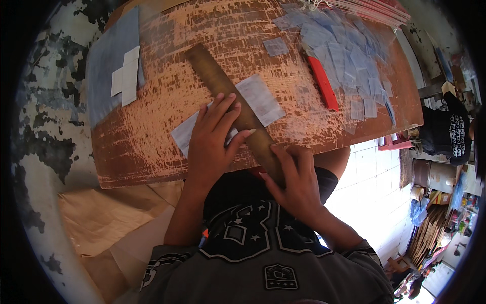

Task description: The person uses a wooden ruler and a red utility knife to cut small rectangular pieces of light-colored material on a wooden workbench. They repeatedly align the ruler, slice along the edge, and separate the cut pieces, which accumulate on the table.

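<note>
A flat brown strip (217, 73), shaped like a ruler, lies slantwise across a white sheet (260, 101). The sheet shows on both sides of it. My left hand (212, 134) rests palm down on the sheet's left part, its outstretched fingertips at the strip's left edge and the thumb reaching onto the strip. At the strip's near end, by the table's front edge, my right hand (298, 175) grips it between thumb and fingers. How the sheet lies beneath the strip and my left hand is hidden.
The worn brown table (162, 101) holds white pieces (126, 76) on a blue-grey sheet (98, 96) at left. Many clear plastic pieces (344, 61) are heaped at right beside a red strip (323, 83). Another person (445, 129) is at far right. A peeling wall (55, 126) stands left.
</note>
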`<state>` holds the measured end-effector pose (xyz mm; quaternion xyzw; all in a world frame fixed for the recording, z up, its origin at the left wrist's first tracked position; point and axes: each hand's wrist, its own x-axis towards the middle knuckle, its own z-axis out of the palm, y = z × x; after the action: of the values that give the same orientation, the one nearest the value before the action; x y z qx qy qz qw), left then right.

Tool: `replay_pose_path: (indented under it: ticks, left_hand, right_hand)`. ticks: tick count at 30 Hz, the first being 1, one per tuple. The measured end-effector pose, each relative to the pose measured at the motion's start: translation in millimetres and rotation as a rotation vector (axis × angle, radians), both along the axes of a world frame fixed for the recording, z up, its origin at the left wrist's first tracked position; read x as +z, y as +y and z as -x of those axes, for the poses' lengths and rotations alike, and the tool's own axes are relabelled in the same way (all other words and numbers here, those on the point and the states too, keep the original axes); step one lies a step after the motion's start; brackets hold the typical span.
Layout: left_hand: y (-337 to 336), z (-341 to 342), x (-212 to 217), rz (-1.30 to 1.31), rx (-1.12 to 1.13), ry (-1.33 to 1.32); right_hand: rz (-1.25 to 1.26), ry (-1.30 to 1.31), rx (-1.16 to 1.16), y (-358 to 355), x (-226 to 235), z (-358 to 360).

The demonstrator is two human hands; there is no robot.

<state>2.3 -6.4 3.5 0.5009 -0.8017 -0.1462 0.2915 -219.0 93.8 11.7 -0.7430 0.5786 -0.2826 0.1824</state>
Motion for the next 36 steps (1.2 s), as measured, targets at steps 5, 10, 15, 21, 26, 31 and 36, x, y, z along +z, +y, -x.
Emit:
replay_pose_path:
  ticks: [5, 10, 15, 21, 26, 31, 36]
  left_hand:
    - [0, 1, 0, -0.006, 0.002, 0.002]
    - [1, -2, -1, 0.0, 0.0, -0.002]
    - [-1, -1, -1, 0.033, -0.006, -0.008]
    - [-1, -1, 0, 0.028, -0.005, -0.027]
    - [-1, -1, -1, -0.005, -0.005, -0.012]
    - [-1, -1, -1, -0.012, -0.003, -0.022]
    - [-1, -1, -1, -0.017, -0.004, -0.023]
  right_hand:
    - [0.002, -0.002, 0.008, -1, 0, 1]
    - [-0.007, -0.016, 0.03, -2, -1, 5]
    - [-0.015, -0.023, 0.019, -2, -1, 4]
    - [-0.022, -0.055, 0.004, -1, 0, 0]
    - [-0.007, -0.06, 0.0, 0, -2, -1]
    - [-0.008, -0.064, 0.005, 0, 0, -1]
    - [0.044, -0.064, -0.048, -14, 10, 13]
